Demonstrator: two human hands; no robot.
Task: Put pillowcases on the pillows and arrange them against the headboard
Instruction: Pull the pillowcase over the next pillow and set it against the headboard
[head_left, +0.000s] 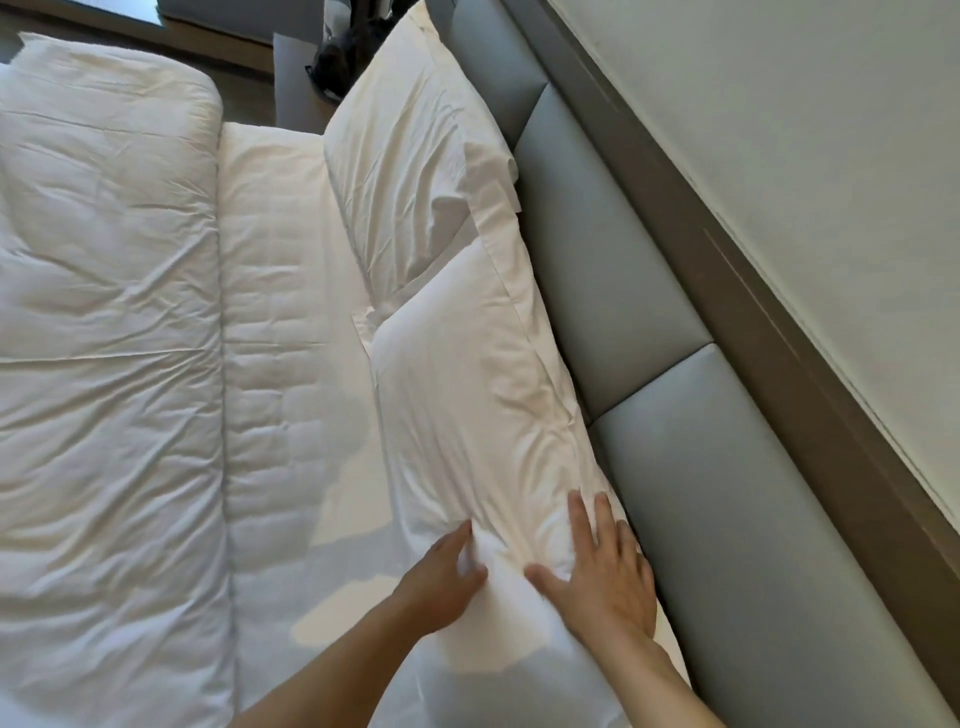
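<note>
Two white pillows in pillowcases lie in a row along the grey padded headboard (613, 291). The far pillow (410, 171) leans against it, with its flap overlapping the near pillow (467, 384). My left hand (441, 582) pinches a fold of the near pillow's case at its near end. My right hand (608, 566) lies flat on the same end, fingers spread, close to the headboard.
A folded white duvet (104, 322) covers the left part of the bed, and a strip of quilted mattress pad (280, 322) runs between it and the pillows. A dark bag (337, 62) sits on a bedside surface beyond the far pillow. The wall (805, 156) rises behind the headboard.
</note>
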